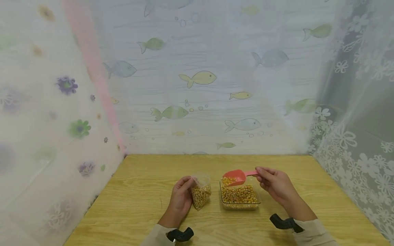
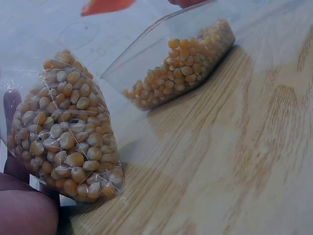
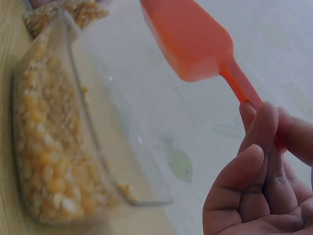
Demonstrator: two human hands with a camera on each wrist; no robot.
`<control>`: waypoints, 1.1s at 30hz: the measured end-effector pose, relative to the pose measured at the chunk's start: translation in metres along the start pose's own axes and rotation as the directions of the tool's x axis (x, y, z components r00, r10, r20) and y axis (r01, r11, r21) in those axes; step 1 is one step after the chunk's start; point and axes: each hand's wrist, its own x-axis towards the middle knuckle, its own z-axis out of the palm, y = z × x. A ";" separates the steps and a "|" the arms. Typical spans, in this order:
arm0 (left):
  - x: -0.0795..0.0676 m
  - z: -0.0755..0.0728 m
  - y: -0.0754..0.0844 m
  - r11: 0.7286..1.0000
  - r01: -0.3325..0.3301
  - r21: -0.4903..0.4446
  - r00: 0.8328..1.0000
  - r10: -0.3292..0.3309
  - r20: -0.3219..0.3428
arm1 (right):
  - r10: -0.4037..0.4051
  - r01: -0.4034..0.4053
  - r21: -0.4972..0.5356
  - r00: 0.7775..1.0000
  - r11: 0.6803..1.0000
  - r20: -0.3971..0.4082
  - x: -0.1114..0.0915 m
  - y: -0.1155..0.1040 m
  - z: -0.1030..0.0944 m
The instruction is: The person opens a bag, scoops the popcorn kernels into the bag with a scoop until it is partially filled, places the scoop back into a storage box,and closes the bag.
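My right hand [image 1: 278, 184] pinches the handle of a red scoop [image 1: 236, 176], which hangs above a clear rectangular container [image 1: 240, 206]. Corn kernels lie in the scoop's bowl in the head view. More corn kernels [image 1: 238, 194] fill much of the container. To its left, my left hand [image 1: 181, 196] grips the upper edge of a clear plastic bag [image 1: 201, 193] between thumb and fingers. The bag [image 2: 68, 132] bulges with kernels in the left wrist view, where its upper part is cut off. From the right wrist, the scoop [image 3: 195, 41] shows its underside.
Both hands work over a wooden table [image 1: 138, 191]. A fish-print curtain [image 1: 200, 102] hangs behind it, with flower-print sheets [image 1: 77, 130] at the left and right sides. Dark straps [image 1: 181, 235] sit on both wrists.
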 end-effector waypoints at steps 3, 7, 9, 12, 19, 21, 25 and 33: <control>0.001 -0.001 -0.001 1.000 -0.004 -0.003 1.000 0.004 0.006 | -0.021 0.021 0.015 1.000 1.000 0.011 0.001 -0.007 0.007; 0.001 -0.001 -0.001 1.000 -0.004 -0.004 1.000 0.004 -0.006 | -0.038 0.038 0.024 0.999 0.999 0.019 0.004 -0.016 0.018; 0.001 -0.001 -0.001 1.000 -0.002 -0.004 1.000 0.002 -0.010 | -0.049 0.049 0.026 0.999 0.998 0.016 0.006 -0.020 0.024; 0.001 -0.001 0.000 1.000 0.003 -0.005 1.000 -0.003 -0.010 | -0.060 0.060 0.027 0.998 0.998 0.013 0.009 -0.024 0.033; 0.001 -0.001 0.001 1.000 0.020 0.006 0.999 -0.020 -0.029 | -0.097 0.097 -0.049 0.995 0.994 0.010 0.016 -0.029 0.058; 0.001 0.000 0.001 0.999 0.028 0.016 0.999 -0.028 -0.041 | -0.101 0.102 -0.058 0.995 0.993 0.008 0.018 -0.030 0.064; 0.000 0.002 0.002 0.998 0.047 0.029 0.997 -0.045 -0.061 | -0.114 0.115 -0.091 0.993 0.989 0.009 0.022 -0.031 0.073; 0.000 0.001 0.002 0.998 0.050 0.031 0.997 -0.048 -0.057 | -0.169 0.168 -0.198 0.985 0.966 0.012 0.028 -0.032 0.083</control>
